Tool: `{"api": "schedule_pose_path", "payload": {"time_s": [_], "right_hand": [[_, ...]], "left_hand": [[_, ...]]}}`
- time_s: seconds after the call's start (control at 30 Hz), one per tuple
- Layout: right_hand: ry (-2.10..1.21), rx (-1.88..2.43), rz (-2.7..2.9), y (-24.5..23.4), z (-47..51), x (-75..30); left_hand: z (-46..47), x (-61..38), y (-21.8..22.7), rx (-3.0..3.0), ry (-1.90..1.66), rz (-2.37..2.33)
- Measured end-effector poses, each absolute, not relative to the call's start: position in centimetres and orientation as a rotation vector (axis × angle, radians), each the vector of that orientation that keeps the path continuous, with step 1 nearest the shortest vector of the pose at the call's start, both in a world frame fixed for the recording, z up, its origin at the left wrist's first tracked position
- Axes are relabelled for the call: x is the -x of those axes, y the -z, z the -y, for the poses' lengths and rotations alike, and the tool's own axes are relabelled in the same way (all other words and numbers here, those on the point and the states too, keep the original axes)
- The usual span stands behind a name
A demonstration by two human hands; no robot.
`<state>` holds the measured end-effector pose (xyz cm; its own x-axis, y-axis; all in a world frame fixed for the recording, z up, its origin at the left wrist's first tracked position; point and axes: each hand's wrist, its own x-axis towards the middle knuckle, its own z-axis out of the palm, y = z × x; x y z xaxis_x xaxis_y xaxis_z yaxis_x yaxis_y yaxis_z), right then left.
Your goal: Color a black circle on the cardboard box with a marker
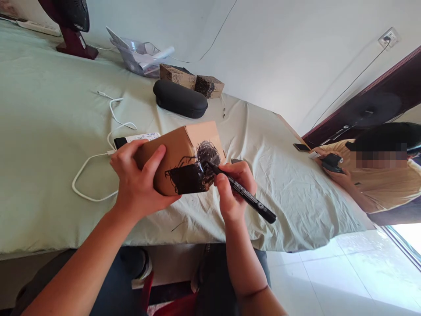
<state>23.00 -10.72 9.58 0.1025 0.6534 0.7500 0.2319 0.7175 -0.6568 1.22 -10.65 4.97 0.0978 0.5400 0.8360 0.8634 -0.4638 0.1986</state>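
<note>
My left hand (pixel 141 175) grips a small brown cardboard box (pixel 174 147) from its left side, thumb along one face, and holds it tilted above the cloth. Dense black scribbles cover the box's right end, and a glossy black patch (pixel 188 179) sits on the near face by the corner. A black marker pen (pixel 245 192) is pinched in my right hand (pixel 235 188). Its tip meets the scribbled end of the box, as far as I can see. Behind my left hand, a white power bank or phone-like item (pixel 141 137) lies partly hidden.
A pale green cloth (pixel 49 131) covers the table. Beyond the box lie a black hard case (pixel 180 98), two scribbled cardboard boxes (pixel 210 87) and a clear plastic basket (pixel 131 59). A white cable (pixel 88 169) loops at left. Another person (pixel 378 180) sits at right, holding a dark object.
</note>
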Motion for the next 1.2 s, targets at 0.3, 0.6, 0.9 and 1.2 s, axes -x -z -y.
{"api": "schedule_pose_path", "payload": {"time_s": [0.3, 0.6, 0.9, 1.2], "right_hand": [[-0.531, 0.903, 1.372, -10.6, 9.1, -24.3], [-0.742, 0.819, 1.316, -10.3, 9.0, -24.8], [-0.503, 0.771, 1.416, -8.1, 9.1, -24.0], [-0.413, 0.642, 1.696, -7.7, 10.1, -20.3]], "left_hand": [[10.8, -1.4, -5.1, 2.062, 1.302, 1.349], [10.6, -1.1, -4.9, 2.032, 1.400, 1.380], [10.0, -1.2, -4.2, 2.022, 1.739, 1.452], [8.8, -0.4, -2.1, 2.069, 1.809, 1.613]]}}
